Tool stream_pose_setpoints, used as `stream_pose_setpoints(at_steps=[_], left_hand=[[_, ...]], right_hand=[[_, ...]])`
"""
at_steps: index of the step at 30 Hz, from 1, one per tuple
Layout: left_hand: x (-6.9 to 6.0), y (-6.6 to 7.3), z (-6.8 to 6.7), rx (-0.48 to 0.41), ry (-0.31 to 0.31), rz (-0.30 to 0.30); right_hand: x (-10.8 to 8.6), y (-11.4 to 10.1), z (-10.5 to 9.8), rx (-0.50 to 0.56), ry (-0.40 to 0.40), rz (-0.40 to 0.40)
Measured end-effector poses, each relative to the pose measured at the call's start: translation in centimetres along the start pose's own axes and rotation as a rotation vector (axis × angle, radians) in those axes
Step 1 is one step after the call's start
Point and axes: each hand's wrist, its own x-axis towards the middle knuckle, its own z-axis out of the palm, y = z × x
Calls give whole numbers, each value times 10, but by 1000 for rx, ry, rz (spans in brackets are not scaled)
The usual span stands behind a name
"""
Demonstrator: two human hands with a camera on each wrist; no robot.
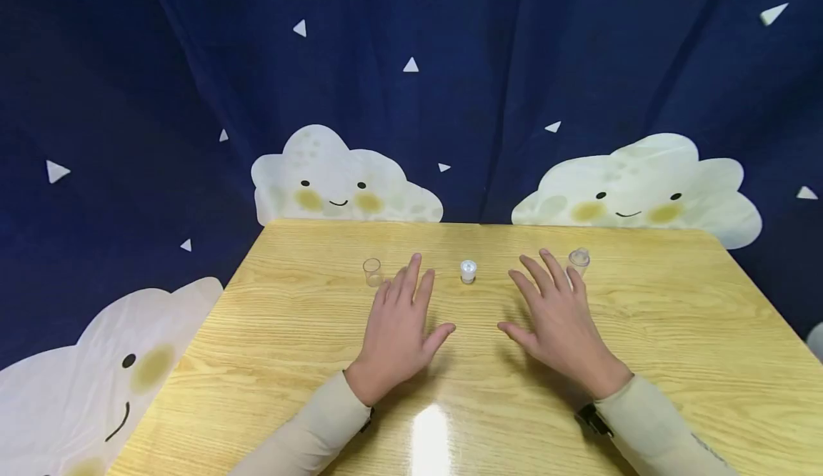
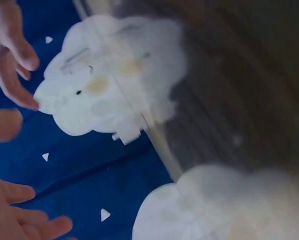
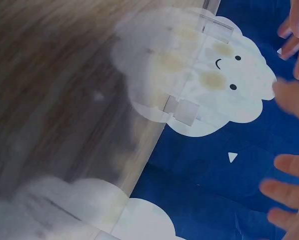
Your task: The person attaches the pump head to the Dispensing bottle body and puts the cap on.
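My left hand (image 1: 400, 326) hovers palm down above the table with its fingers spread, just to the right of a small clear cup (image 1: 373, 272). My right hand (image 1: 558, 326) also hovers there, fingers apart and holding nothing. Its fingertips lie near a clear plastic container (image 1: 579, 257) with a narrower top, partly hidden behind them. Between the hands, farther back, a small white cap-like piece (image 1: 468, 271) stands on the table. In the left wrist view, the left hand (image 2: 19, 215) is at the lower left; the right wrist view has the right hand (image 3: 292, 200) along its right edge.
The light wood table (image 1: 476, 376) has a bright glare spot near its front. A dark blue curtain (image 1: 476, 104) printed with white clouds and triangles hangs behind and at the left. Clear containers (image 3: 185, 112) appear near the table's far edge in the right wrist view.
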Motion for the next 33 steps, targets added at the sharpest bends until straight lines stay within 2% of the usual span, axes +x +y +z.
stream_pose_setpoints(at_steps=[2, 5, 8, 11, 14, 17, 22, 26, 29, 33], left_hand=[[0, -1, -2, -126, 14, -2], [-1, -2, -3, -249, 96, 18], [-2, -4, -4, -275, 176, 45], [-3, -5, -3, -274, 203, 56], [-4, -5, -4, -279, 192, 47], [-5, -6, -5, -345, 155, 7], [-4, -10, -2, -596, 51, -127], [-5, -14, 1, -747, 26, -199], [-6, -15, 2, -766, 24, -209], [-8, -15, 2, -735, -3, -202]], right_hand=[[0, 0, -1, 41, 17, -16], [1, -1, -3, 100, 41, -44], [0, -2, -3, 120, 52, -67], [0, -4, -3, 119, 55, -79], [-1, -4, -2, 117, 53, -82], [-1, -4, -1, 115, 48, -84], [-1, -4, 0, 110, 32, -82], [-2, -6, -1, 104, 9, -75], [-2, -6, -1, 103, -4, -68], [-3, -7, 0, 105, -5, -63]])
